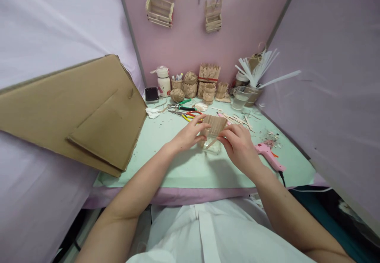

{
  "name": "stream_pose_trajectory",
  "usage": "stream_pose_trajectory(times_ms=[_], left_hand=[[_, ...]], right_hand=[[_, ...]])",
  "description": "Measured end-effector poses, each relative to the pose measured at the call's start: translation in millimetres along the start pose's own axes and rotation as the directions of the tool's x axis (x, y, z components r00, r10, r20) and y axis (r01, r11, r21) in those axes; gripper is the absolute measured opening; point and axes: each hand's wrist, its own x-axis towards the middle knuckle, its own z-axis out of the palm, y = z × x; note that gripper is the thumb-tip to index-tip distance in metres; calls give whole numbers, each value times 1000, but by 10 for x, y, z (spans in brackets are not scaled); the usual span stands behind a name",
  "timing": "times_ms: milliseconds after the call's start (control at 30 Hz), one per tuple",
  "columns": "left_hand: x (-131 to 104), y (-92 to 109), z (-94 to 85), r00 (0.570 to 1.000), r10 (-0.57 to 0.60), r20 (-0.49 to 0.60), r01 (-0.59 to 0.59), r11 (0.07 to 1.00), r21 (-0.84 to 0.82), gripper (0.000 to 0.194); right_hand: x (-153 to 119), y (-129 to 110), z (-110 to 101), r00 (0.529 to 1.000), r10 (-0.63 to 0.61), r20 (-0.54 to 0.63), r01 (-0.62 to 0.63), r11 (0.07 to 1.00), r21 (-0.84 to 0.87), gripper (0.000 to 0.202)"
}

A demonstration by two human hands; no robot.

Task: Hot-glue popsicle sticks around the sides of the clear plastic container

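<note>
From my distant seat, I see at the centre of the frame the left hand [187, 135], its fingers bent and closed on the left edge of a stick panel [216, 123]. The right hand [241, 146] has thumb and fingertips pinched together on a thin stick [211, 143], at the panel's lower right. Just under them is a clear container [218, 149]; whether the panel touches it, I cannot tell. If the left fingers press too strongly, I think the slats may bend or come loose. With so narrow a pinch, the thin stick could turn or slip down. To the right, the pink glue gun [268, 155] lies near the right forearm, its cord toward the table's front edge [208, 187]; an elbow swing could catch this cord and drag the gun.
</note>
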Motion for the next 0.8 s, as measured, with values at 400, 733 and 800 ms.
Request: stream_pose_trajectory(times_ms=[400, 733, 800], left_hand=[[-27, -27, -13, 999, 3, 44, -2, 999, -33, 52], [-35, -39, -6, 998, -23, 60, 25, 999, -25, 53], [-36, -46, 0, 998, -19, 53, 21, 999, -35, 53]], right_hand=[[117, -21, 112, 997, 9, 73, -5, 998, -58, 17], [130, -11, 159, 994, 4, 106, 7, 995, -101, 17], [138, -11, 167, 994, 1, 111, 12, 994, -108, 17]])
